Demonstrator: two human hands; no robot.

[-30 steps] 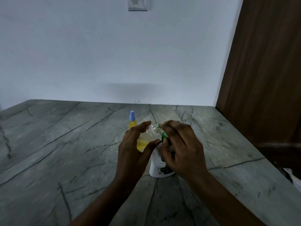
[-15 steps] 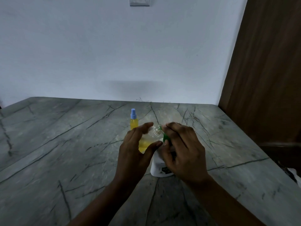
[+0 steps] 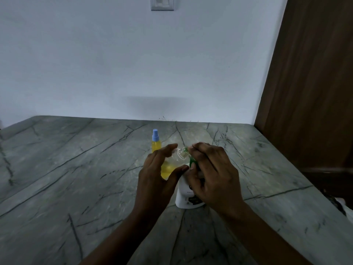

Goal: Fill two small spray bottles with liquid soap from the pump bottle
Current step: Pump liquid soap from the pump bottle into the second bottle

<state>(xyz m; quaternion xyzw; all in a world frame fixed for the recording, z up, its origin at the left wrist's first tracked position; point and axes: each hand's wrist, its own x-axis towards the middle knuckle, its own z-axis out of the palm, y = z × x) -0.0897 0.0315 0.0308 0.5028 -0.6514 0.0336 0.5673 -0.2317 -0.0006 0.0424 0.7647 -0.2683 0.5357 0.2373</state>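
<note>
Mid-frame we are gripping a part-filled uncapped spray bottle in our left hand, our right hand curling round the half-hidden green pump of the pump bottle, a full yellow bottle behind.

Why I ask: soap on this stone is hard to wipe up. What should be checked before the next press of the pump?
1. Left hand grips the open small bottle: ok.
2. Bottle neck tilted toward the green pump head: ok.
3. Spout actually inside the bottle's mouth: cannot tell, the right hand covers it.
4. Room left in the bottle: ok, yellow liquid fills only its lower part.
5. Pump bottle upright on the counter: ok.
6. Blue-capped spray bottle stands capped behind the hands: ok.
</note>
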